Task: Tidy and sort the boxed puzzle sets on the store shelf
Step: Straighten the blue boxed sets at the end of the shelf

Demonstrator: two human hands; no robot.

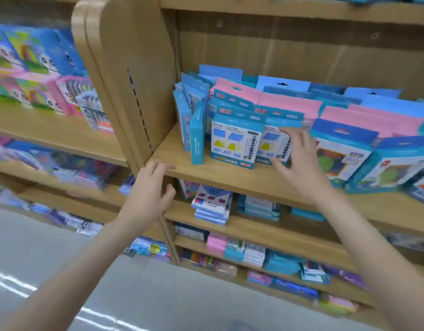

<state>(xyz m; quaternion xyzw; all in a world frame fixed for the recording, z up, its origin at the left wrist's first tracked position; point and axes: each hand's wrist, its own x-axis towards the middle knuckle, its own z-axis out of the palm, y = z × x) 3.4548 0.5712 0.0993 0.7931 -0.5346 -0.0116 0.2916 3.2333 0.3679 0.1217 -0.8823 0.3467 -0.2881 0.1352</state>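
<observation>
My right hand (pixel 299 163) reaches in with its fingers (pixel 292 134) spread, against the face of the second shapes box (pixel 275 144), which stands just right of the front shapes box (pixel 235 144) on the wooden shelf (pixel 230 177). It holds nothing; whether the pads actually touch the card I cannot tell. My left hand (pixel 151 187) hangs at the shelf's front edge, left of that front box, fingers loosely curled and empty. Left of the same box, narrow blue boxes (pixel 196 134) stand on end; behind it, pink-backed and blue packs (pixel 266 99) lean in uneven rows. These look like light, thin card cartons, stiff at the edges but easily dented on the faces, so I judge it best to take them by the side edges, thumb opposing fingers, rather than by the hang tabs.
</observation>
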